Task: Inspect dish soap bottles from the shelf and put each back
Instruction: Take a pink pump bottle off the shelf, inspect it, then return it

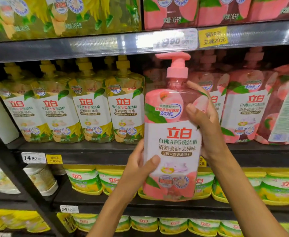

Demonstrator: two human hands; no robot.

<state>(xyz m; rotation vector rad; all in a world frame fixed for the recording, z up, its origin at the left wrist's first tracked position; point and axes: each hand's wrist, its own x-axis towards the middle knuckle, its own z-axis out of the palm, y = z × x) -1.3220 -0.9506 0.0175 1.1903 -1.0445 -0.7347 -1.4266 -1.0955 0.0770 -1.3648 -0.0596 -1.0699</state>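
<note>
at the far left a black metal shelf upright [6,156] runs down the frame, with a white price tag [33,157] clipped to the shelf edge beside it. on the middle shelf [92,147] stands a row of yellow-capped dish soap bottles with green and yellow labels [92,106], upright and touching one another. below them sit yellow and green tubs [84,181] in a row. the left hand [138,170] grasps the lower left side of a pink pump-top dish soap bottle with a white and peach label [172,134], its thumb laid across the label front and the fingers curled behind. that bottle is held upright in the air in front of the middle shelf, label facing the camera, its pump head just under the upper shelf's price strip [174,40]. the right hand [203,115] grips the bottle's upper right side, fingers wrapped round its shoulder. to the right, pink peach-label dish soap bottles [249,110] stand on the same shelf.
</note>
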